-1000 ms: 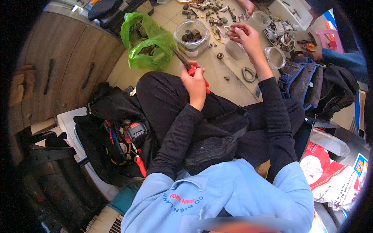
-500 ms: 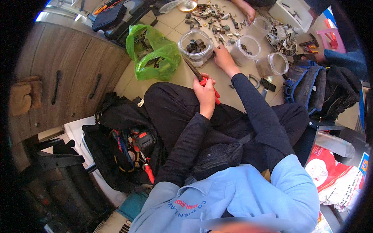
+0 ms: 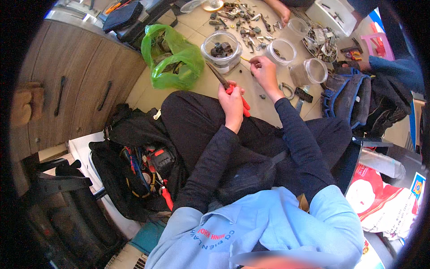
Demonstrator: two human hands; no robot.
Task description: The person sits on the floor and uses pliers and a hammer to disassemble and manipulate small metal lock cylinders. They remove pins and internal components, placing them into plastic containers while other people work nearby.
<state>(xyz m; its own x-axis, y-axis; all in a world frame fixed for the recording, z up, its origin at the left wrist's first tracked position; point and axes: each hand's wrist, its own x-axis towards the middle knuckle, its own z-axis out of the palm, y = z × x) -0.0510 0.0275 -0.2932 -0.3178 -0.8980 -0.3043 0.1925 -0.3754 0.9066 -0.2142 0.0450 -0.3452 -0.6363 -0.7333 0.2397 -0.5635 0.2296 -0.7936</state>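
Note:
My left hand [image 3: 231,107] is closed round the red handles of pliers [image 3: 233,91], whose long dark jaws point up and left toward a clear jar. That wide jar [image 3: 222,62] holds several dark nuts or fittings. To its right, my right hand [image 3: 264,71] is closed, thumb and fingers pinched together. A thin yellow piece [image 3: 244,59] sticks out from its fingertips toward the jar; its kind I cannot make out. Just beyond this hand stands a second clear jar [image 3: 289,53] with a few dark parts inside. Small dark bits lie on the tiles below the hand.
Loose bolts and fittings [image 3: 245,22] spread over the far floor, near another person's hand [image 3: 285,18]. A green plastic bag [image 3: 174,74] sits left of the jars. On the right are a tipped jar [image 3: 309,71], a hammer [image 3: 303,95] and a backpack [image 3: 347,98].
My right hand has drawn back from the jar's side, slightly right, with the thin yellow piece now showing at its fingertips. The left hand keeps its hold on the pliers.

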